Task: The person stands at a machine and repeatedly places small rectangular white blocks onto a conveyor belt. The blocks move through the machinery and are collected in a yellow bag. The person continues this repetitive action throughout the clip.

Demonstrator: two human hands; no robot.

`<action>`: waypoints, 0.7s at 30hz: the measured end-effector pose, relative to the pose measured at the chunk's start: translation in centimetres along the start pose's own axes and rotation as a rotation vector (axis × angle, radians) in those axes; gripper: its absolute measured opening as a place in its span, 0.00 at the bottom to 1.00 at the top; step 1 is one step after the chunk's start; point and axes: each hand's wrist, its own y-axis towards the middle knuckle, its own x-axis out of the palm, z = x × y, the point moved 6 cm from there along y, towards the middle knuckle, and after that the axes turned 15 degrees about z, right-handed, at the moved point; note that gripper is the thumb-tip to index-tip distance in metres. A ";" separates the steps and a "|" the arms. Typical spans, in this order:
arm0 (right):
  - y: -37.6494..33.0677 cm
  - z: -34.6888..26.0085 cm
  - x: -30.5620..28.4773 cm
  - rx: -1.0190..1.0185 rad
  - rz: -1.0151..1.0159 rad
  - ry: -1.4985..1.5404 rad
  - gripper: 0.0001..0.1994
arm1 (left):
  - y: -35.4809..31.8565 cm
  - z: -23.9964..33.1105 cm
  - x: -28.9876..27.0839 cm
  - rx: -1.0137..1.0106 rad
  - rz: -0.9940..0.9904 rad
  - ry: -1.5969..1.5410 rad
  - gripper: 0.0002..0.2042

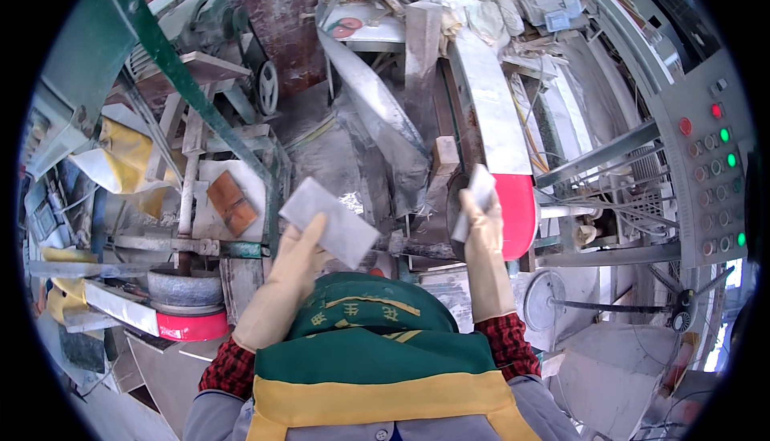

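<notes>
My left hand (295,260), in a cream rubber glove, grips a flat grey-white rectangular tile (333,223) by its near edge, thumb on top. The tile is tilted, its broad face up. In my right hand (484,236), gloved alike, is a whitish slab (480,191), seen nearly edge-on, with fingers wrapped round it. That slab is just left of the red rounded end (516,215) of a long white-topped machine. Whether it touches the dark wheel-like part beneath is hidden. My green apron (369,353) lies between the forearms.
A grey control panel (712,172) with lit green and red lamps stands at the right. Left are a grey wheel (186,288) beside a red-ended guard (192,325), and a brown tile (232,203). A green metal bar (188,104) slants across the upper left.
</notes>
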 end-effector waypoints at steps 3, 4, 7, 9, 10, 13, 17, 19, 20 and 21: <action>3.0 0.0 -4.4 0.120 0.272 0.245 0.34 | 0.5 0.5 -2.1 -0.018 0.133 -0.035 0.15; 4.6 1.0 -6.1 0.089 0.290 0.380 0.32 | 0.6 0.4 -2.2 -0.032 0.137 -0.053 0.15; 9.0 4.3 -8.2 0.129 0.320 0.489 0.18 | 0.7 -0.5 -3.5 -0.055 0.186 -0.078 0.17; 9.8 4.8 -8.0 0.156 0.356 0.558 0.21 | 0.7 -1.2 -4.3 -0.072 0.218 -0.064 0.17; 10.2 5.0 -7.8 0.168 0.370 0.591 0.23 | 0.6 -1.6 -4.7 -0.080 0.230 -0.060 0.17; 11.7 4.8 -7.6 0.078 0.416 0.284 0.24 | 0.4 -2.1 -5.1 -0.091 0.269 -0.056 0.16; 16.5 7.0 -8.6 -0.347 0.300 -0.287 0.24 | -0.2 -2.2 -3.8 -0.093 0.285 -0.064 0.16; 19.1 9.0 -10.3 -0.322 0.238 -0.214 0.23 | -0.1 -2.4 -3.6 -0.103 0.277 -0.055 0.16; 18.6 8.0 -9.3 -0.307 0.190 -0.180 0.22 | 0.0 -2.6 -4.1 -0.101 0.288 -0.053 0.16; 17.9 7.5 -9.9 -0.118 0.143 0.038 0.21 | 0.1 -2.7 -4.5 -0.100 0.297 -0.051 0.16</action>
